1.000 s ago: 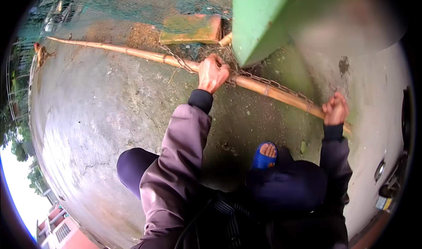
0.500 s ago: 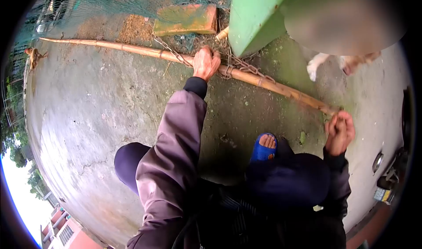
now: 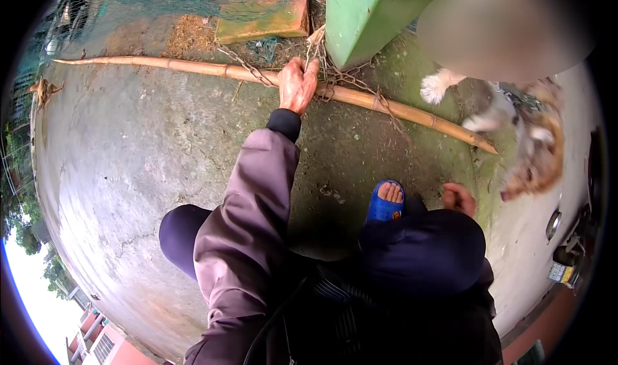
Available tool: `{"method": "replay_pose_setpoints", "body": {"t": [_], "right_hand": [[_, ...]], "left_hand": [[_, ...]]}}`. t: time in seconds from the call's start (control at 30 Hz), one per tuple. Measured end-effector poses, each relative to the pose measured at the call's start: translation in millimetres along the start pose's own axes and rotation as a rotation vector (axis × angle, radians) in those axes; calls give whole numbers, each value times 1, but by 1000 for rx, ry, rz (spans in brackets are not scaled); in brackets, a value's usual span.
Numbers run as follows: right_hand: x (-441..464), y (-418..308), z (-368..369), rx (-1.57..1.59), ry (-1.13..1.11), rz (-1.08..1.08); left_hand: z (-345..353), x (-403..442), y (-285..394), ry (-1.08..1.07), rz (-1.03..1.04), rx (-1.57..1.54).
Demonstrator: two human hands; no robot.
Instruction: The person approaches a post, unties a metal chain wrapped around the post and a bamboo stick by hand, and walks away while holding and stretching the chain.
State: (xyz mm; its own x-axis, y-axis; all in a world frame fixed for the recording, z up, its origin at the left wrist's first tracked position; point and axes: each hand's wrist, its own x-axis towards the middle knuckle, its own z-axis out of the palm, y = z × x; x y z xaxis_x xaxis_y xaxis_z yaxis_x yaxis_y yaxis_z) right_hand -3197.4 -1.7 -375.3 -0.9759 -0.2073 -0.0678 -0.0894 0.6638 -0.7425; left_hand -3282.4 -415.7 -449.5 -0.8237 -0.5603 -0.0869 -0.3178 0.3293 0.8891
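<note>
Now my left hand (image 3: pixel 299 87) has its grip closed on the bamboo pole (image 3: pixel 412 114), which lies slanting above the concrete ground (image 3: pixel 161 146). The chain (image 3: pixel 351 78) crosses the pole on both sides of this hand, near the green post (image 3: pixel 347 20). My right hand (image 3: pixel 458 199) is apart from the pole, partly hidden behind my right knee (image 3: pixel 425 249), so I cannot tell how wide its grip is. The dog (image 3: pixel 544 140) is near the pole's right end.

- We see a tan, jointed bamboo pole (image 3: pixel 193 66) slanting across the concrete floor (image 3: pixel 161 146), its far-left end thin.
- We see a rusty chain (image 3: pixel 244 62) draped loosely across it.
</note>
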Motion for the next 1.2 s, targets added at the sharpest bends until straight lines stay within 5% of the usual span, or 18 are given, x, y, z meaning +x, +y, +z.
{"method": "replay_pose_setpoints", "body": {"t": [0.1, 0.23, 0.27, 0.3, 0.47, 0.57, 0.63, 0.73, 0.87, 0.9, 0.97, 1.0, 1.1, 1.2], "right_hand": [[14, -70, -51, 132, -9, 160], [35, -129, -110, 228, 227, 98], [37, -138, -116, 301, 260, 40], [37, -145, -120, 373, 296, -20], [46, -194, -148, 556, 412, -392], [84, -246, -102, 184, 765, -258], [91, -257, -76, 186, 16, -371], [107, -283, -45, 352, -298, -173], [155, -349, -44, 467, -488, -291], [159, -356, -41, 491, -512, -308], [167, -371, -35, 540, -563, -342], [182, -368, -32, 216, -527, -682], [197, -384, -14, -14, -484, -886], [206, -413, 15, -267, -432, -1080]], "left_hand": [[2, 7, 25, 42, 163, 68], [5, 4, 17, -8, 121, 16], [20, 2, 2, -49, -39, -206], [15, -10, 20, 23, 66, -13], [8, -25, 27, 37, -99, -23], [17, -35, 37, 129, -89, -44], [9, -39, 48, 132, -114, -41], [9, -37, 39, 133, -111, -109], [12, -33, 15, 79, -219, -232], [15, -31, 8, 187, 22, -269], [27, -49, 18, 124, -169, -198], [27, -64, 12, 96, -150, -196], [20, -42, 15, 68, -75, -289], [33, -60, 5, 107, -215, -331]]}}
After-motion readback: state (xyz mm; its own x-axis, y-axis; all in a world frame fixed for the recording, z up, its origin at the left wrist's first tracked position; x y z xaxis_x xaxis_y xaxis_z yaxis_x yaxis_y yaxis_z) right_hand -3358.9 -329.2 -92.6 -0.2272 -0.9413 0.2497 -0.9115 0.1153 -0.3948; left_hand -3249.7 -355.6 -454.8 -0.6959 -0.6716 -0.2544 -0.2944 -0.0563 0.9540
